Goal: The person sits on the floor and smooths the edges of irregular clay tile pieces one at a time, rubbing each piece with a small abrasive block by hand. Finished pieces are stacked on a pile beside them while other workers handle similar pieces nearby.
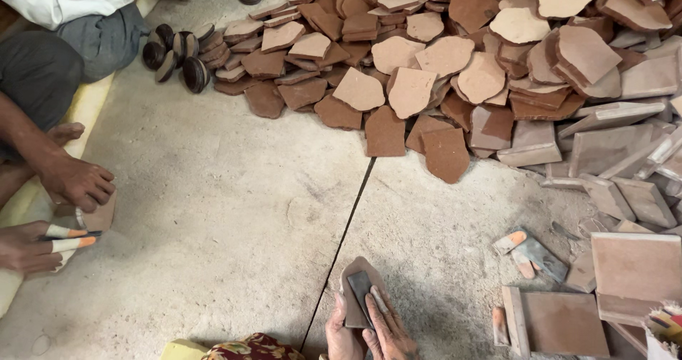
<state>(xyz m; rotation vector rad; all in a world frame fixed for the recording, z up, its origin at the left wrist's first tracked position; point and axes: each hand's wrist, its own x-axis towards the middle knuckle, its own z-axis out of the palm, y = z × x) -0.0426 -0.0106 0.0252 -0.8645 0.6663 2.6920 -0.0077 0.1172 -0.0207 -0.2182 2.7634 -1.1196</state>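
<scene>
A great heap of flat clay pieces (pixel 455 68) is spread over the far half of the stone floor (pixel 213 211), with square slabs (pixel 636 267) stacked at the right. At the near edge a small clay piece (pixel 353 292) is gripped from below by the left hand (pixel 343 339), fingers curled around it, while a dark block (pixel 360 289) is pressed against it by the right hand (pixel 387 331), fingers laid flat together. At the left, a co-worker's hands (pixel 50 214) are seen (wrapped fingertips pinching a thin tool).

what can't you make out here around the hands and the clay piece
Head view:
- Left hand: wrist cut off by the bottom edge.
- Right hand: fingers cover part of the dark block.
- Clay piece: face mostly hidden by block and hands.
- Co-worker's tools: too small to identify.
</scene>
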